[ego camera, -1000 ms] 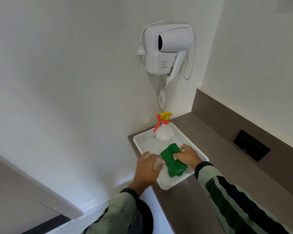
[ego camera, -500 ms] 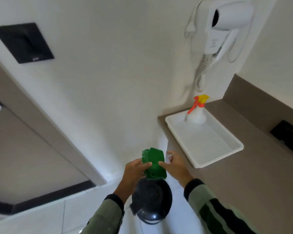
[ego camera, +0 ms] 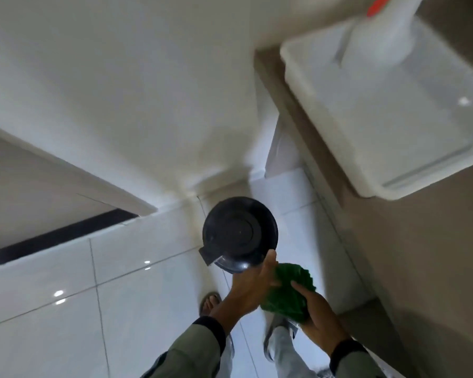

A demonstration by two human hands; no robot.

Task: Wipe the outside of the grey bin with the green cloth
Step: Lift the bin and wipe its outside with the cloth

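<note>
A grey bin (ego camera: 240, 232) with a round dark lid is seen from above, standing on the white tiled floor (ego camera: 66, 290) near the corner of the wall and just beside the end of a brown tabletop (ego camera: 421, 255). The green cloth (ego camera: 290, 293) is held bunched in the air, below and to the right of the bin in the frame; contact between cloth and bin cannot be confirmed. The right hand (ego camera: 318, 320) is closed around the cloth from beneath, with the fingers curled into its folds. The left hand (ego camera: 253, 286) is pressed against the left side of the cloth, its fingers extended toward the bin's lower rim; whether the rim is touched cannot be told. Both forearms are covered by grey-green sleeves with dark cuffs. A white tray (ego camera: 325, 126) is noted on the tabletop, with a blurred white spray bottle (ego camera: 393, 36) standing in it. A sandalled foot (ego camera: 209, 302) is visible on the floor below the bin.
</note>
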